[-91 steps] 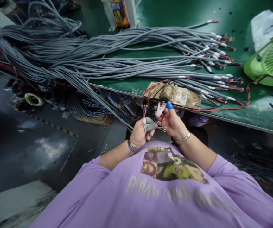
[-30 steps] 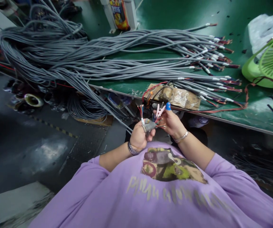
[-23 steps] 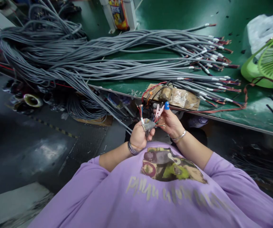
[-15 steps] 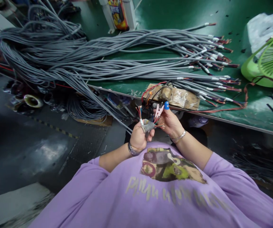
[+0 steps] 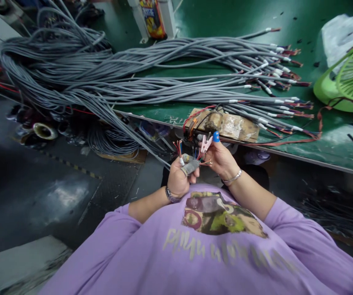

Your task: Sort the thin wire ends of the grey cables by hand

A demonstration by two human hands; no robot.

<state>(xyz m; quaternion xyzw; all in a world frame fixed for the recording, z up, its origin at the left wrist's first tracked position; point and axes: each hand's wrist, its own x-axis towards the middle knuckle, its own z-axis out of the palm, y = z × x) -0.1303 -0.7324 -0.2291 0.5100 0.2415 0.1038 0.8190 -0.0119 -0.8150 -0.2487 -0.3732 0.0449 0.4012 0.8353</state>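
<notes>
In front of my body, my left hand (image 5: pixel 179 178) is closed around the end of a grey cable, with grey coverings on its thumb and a finger. Thin coloured wires (image 5: pixel 179 152) fan up on its left side, above a white sleeve. More thin wires (image 5: pixel 206 163) stick out to the right past the covered thumb, toward my other hand. My right hand (image 5: pixel 222 160) has a blue cap on its thumb and pinches a pink clothes peg (image 5: pixel 206 144). Its fingertips are partly hidden behind the peg and wires.
A large bundle of grey cables (image 5: pixel 164 90) lies across the green table (image 5: pixel 225 18), stripped ends at right. A taped cardboard block (image 5: pixel 228 125) sits at the table's edge. A green fan (image 5: pixel 348 82) stands far right. Coiled cable (image 5: pixel 112 139) lies below, left.
Both hands stay in nearly the same place. My left thumb and the wires beside it have tilted slightly, and the view has shifted a little.
</notes>
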